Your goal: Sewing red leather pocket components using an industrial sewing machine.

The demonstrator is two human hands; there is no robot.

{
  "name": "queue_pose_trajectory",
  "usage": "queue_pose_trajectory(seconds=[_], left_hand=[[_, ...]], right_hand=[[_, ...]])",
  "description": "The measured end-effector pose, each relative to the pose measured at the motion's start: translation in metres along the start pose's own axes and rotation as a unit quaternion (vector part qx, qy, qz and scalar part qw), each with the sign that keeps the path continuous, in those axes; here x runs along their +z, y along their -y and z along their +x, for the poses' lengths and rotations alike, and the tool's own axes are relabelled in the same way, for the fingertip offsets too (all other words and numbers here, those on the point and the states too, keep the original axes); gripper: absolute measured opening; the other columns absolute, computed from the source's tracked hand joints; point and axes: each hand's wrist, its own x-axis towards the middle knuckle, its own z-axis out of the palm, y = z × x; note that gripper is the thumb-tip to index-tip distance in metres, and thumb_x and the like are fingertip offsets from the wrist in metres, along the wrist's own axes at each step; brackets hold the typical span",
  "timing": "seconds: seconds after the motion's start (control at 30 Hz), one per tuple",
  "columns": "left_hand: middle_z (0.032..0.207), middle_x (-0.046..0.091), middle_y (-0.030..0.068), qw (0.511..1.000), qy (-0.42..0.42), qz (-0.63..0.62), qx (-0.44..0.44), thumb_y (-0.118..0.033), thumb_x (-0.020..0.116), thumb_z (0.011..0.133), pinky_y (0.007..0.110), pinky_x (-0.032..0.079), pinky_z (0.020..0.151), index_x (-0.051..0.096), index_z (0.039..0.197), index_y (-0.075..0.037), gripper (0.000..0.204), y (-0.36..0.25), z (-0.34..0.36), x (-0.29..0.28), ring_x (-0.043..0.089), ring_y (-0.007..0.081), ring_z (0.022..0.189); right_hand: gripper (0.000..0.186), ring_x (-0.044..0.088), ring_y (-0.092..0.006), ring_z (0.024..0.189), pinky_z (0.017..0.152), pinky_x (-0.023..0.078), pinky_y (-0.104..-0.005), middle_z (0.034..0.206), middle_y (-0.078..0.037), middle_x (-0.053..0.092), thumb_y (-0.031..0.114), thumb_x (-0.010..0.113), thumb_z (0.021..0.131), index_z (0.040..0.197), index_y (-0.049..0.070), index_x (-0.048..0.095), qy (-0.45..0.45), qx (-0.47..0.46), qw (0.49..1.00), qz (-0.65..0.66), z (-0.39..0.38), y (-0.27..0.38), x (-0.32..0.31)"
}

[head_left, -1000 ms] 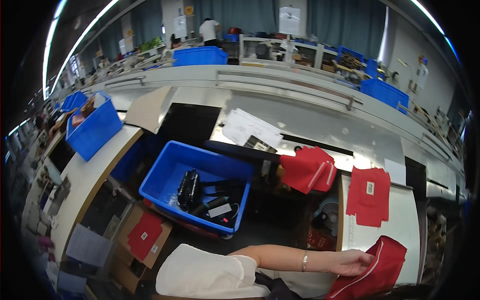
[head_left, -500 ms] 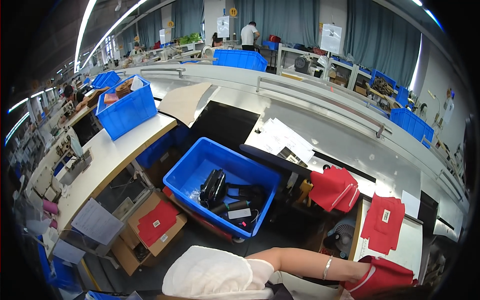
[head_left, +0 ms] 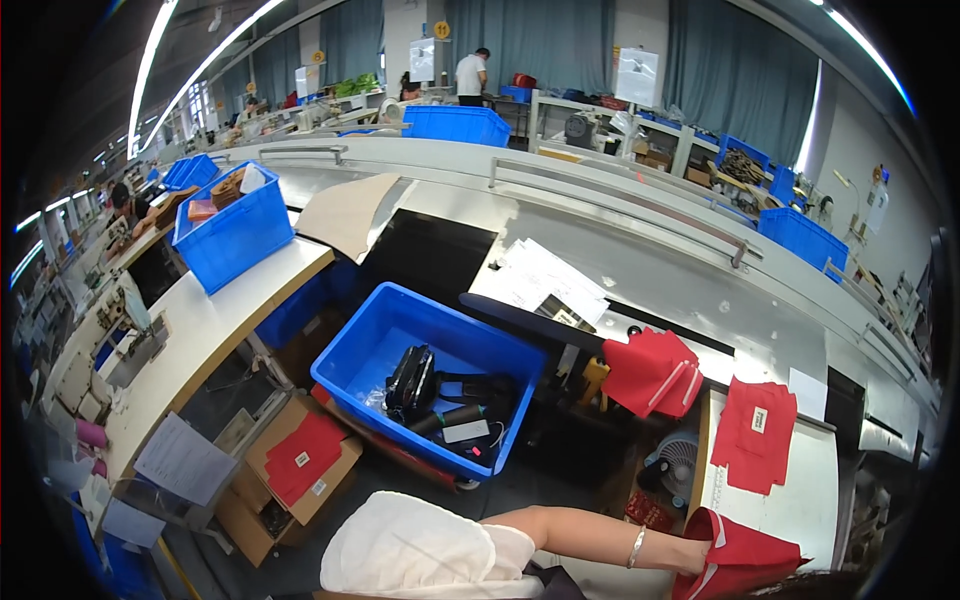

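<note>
Left hand (head_left: 693,556) deeper in red cloth (head_left: 752,550)

My feed shows a smooth plastic bin (head_left: 400,322). I see matt cloth (head_left: 755,550) right of it, shiny metal worktop (head_left: 660,262) beyond.

From the head, one fisheye looks forward and down over a blue bin (head_left: 450,335).
</note>
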Motion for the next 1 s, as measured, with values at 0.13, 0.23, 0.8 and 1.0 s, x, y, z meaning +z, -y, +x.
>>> queue_pose_trajectory(seconds=[0.13,0.23,0.8,1.0], left_hand=[[0.121,0.061,0.0077,0.998,0.018,0.051,-0.019,-0.021,0.051,0.097,0.031,0.051,0.093,0.05,0.128,-0.003,0.036,0.007,0.039,-0.004,0.061,0.0163,0.106],[0.121,0.06,0.0078,0.99,0.098,0.078,-0.06,-0.021,0.051,0.097,0.031,0.051,0.093,0.049,0.128,-0.003,0.036,0.019,0.05,0.029,0.061,0.0165,0.106],[0.124,0.058,0.0086,0.808,0.484,0.128,-0.31,-0.022,0.052,0.097,0.031,0.05,0.093,0.048,0.13,-0.003,0.038,0.05,-0.067,0.023,0.06,0.0176,0.108],[0.125,0.058,0.0088,0.819,0.491,0.16,-0.25,-0.022,0.052,0.097,0.032,0.05,0.093,0.047,0.13,-0.003,0.039,0.033,-0.05,0.01,0.06,0.0179,0.109]], right_hand=[[0.032,0.059,-0.0384,0.094,0.086,0.045,-0.0488,0.092,-0.024,0.06,0.027,0.059,0.089,0.109,0.002,0.059,0.051,0.2,0.977,-0.056,0.0,0.086,-0.066],[0.032,0.06,-0.0384,0.094,0.085,0.045,-0.0485,0.089,-0.024,0.061,0.03,0.059,0.089,0.106,0.003,0.06,0.047,0.377,0.921,-0.092,-0.043,0.106,-0.096],[0.079,0.058,-0.0315,0.092,0.074,0.052,-0.0373,0.11,-0.017,0.051,0.034,0.084,0.068,0.124,0.0,0.04,-0.322,0.099,0.925,0.179,0.129,0.235,-0.274],[0.055,0.058,-0.035,0.099,0.082,0.051,-0.0393,0.111,-0.019,0.053,0.012,0.082,0.067,0.11,0.002,0.049,-0.295,0.114,0.903,0.29,0.151,0.243,-0.231]])
